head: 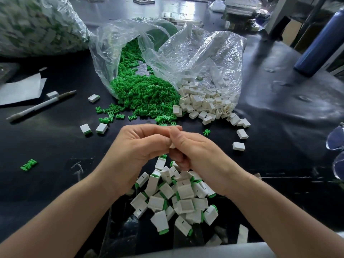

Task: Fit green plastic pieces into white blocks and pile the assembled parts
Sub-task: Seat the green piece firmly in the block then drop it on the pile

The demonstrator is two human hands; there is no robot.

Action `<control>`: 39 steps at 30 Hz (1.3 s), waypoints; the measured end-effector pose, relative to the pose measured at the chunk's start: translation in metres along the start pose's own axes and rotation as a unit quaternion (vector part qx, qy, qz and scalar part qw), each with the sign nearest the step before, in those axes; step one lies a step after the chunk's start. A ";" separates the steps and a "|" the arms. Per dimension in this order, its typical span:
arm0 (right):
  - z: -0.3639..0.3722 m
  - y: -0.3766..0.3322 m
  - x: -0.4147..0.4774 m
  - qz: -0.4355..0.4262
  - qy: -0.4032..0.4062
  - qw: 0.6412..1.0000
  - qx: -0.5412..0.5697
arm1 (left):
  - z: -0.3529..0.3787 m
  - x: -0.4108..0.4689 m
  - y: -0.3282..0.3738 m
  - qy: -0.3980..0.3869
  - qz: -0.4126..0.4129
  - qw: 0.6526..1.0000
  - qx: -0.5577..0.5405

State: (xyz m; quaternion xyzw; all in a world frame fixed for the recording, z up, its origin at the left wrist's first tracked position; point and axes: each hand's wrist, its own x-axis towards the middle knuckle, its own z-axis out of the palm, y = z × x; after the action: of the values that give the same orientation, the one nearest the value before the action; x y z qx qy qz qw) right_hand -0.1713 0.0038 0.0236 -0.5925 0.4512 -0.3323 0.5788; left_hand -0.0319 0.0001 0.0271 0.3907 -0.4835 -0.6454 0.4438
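Observation:
My left hand point(138, 146) and my right hand point(193, 150) meet above the dark table, fingers curled round one small white block point(172, 145), of which only a corner shows between them. Below my wrists lies a pile of assembled parts point(178, 200), white blocks with green ends. Farther back, green plastic pieces point(143, 94) spill from a clear bag, and loose white blocks point(206, 103) spill from a second clear bag beside it.
A pen point(41, 106) and white paper point(20, 89) lie at the left. Stray blocks point(94, 128) and a green piece point(28, 164) dot the table. A big bag of assembled parts point(37, 25) sits back left, a blue bottle point(320, 41) back right, clear glasses point(337, 144) at the right edge.

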 end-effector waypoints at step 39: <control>-0.028 0.014 0.024 -0.138 0.105 0.971 -0.164 | -0.003 0.003 -0.005 0.079 0.036 0.974 0.209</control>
State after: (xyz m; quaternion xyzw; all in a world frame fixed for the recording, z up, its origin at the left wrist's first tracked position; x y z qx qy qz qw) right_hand -0.1904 -0.0276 0.0097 -0.6976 0.4719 -0.3907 0.3715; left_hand -0.0309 -0.0032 0.0209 0.5069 -0.5846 -0.4811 0.4121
